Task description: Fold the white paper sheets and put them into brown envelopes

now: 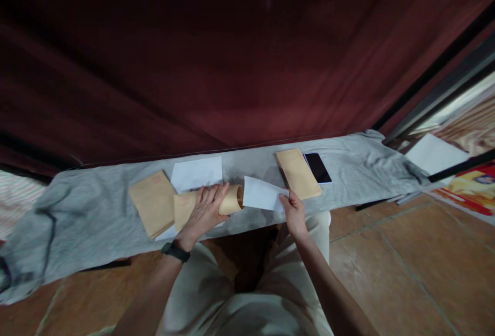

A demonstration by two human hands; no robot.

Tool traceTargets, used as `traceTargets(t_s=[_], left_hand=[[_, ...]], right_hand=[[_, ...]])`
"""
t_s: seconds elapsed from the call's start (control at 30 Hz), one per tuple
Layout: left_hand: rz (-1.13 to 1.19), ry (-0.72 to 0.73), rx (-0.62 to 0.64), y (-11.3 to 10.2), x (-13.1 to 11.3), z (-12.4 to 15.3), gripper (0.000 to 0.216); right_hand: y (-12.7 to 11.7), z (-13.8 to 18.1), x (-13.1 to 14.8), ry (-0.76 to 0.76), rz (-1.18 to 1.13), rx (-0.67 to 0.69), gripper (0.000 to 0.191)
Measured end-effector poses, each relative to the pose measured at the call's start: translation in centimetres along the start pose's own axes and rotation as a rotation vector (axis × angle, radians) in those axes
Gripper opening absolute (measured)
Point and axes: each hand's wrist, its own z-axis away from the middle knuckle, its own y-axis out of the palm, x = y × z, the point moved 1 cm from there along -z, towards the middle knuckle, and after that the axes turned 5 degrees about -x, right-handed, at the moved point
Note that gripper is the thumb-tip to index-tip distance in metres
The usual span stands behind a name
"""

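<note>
My left hand [209, 204], with a dark watch on the wrist, presses over a brown paper envelope [185, 208]. Fingers and thumb grip across it, and its right end bulges into a rounded opening. My right hand [294, 209] pinches the right edge of a white sheet of paper [263, 193]. The sheet's left edge is right at the envelope's open mouth; I cannot tell whether any of it is inside. Left of my left hand lies a stack of brown envelopes [152, 202], with some white paper showing beneath. More white paper [197, 172] lies behind the held envelope.
Another brown envelope stack [299, 173] lies to the right, beside a dark-screened phone [317, 168]. Everything rests on a narrow bench covered with grey cloth [356, 171]. A dark red curtain [232, 67] hangs behind it. A white item [436, 158] and a colourful package [474, 186] are far right.
</note>
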Motion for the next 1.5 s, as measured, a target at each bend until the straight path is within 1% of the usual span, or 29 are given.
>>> traceTargets(t_s=[0.13, 0.27, 0.4, 0.47, 0.57, 0.63, 0.77, 0.97, 1.07, 1.27, 1.37, 1.5], left_hand=[[-0.053, 0.037, -0.024, 0.6, -0.5, 0.6, 0.103], [-0.089, 0.025, -0.086, 1.1, -0.5, 0.6, 0.101], [-0.125, 0.052, -0.121, 1.3, -0.5, 0.6, 0.099], [-0.132, 0.068, -0.129, 1.4, -0.5, 0.7, 0.099], [-0.128, 0.075, -0.140, 1.5, -0.5, 0.9, 0.101], [-0.115, 0.078, -0.147, 1.7, -0.4, 0.9, 0.100], [-0.103, 0.083, -0.149, 1.7, -0.4, 0.9, 0.099], [-0.081, 0.117, -0.137, 1.5, -0.6, 0.9, 0.102], [-0.076, 0.129, -0.135, 1.5, -0.6, 0.9, 0.104], [-0.060, 0.159, -0.140, 1.4, -0.7, 0.5, 0.106], [-0.045, 0.195, -0.168, 1.0, -0.9, 0.4, 0.107], [-0.024, 0.246, -0.233, 0.1, -1.7, 0.1, 0.103]], right_hand=[[0.7, 1.0, 0.2, -0.061, 0.071, -0.007, 0.034], [0.8, 1.6, -0.2, -0.080, 0.113, 0.062, 0.034], [0.4, 1.2, -0.9, -0.079, 0.160, 0.114, 0.032], [0.1, 0.7, -1.1, -0.102, 0.194, 0.164, 0.028], [-0.2, -0.2, -0.9, -0.139, 0.264, 0.291, 0.027], [-0.2, -0.8, -0.8, -0.131, 0.324, 0.329, 0.026], [-0.1, -1.2, -0.7, -0.102, 0.394, 0.321, 0.021], [0.2, -1.1, -0.8, -0.055, 0.369, 0.334, 0.025], [0.4, -1.0, 0.0, -0.064, 0.436, 0.338, 0.025], [1.3, 0.8, 2.7, -0.173, 0.718, 0.334, 0.026], [1.8, 2.0, 4.0, -0.222, 0.772, 0.372, 0.025], [2.5, 3.2, 5.5, -0.233, 0.789, 0.419, 0.027]])
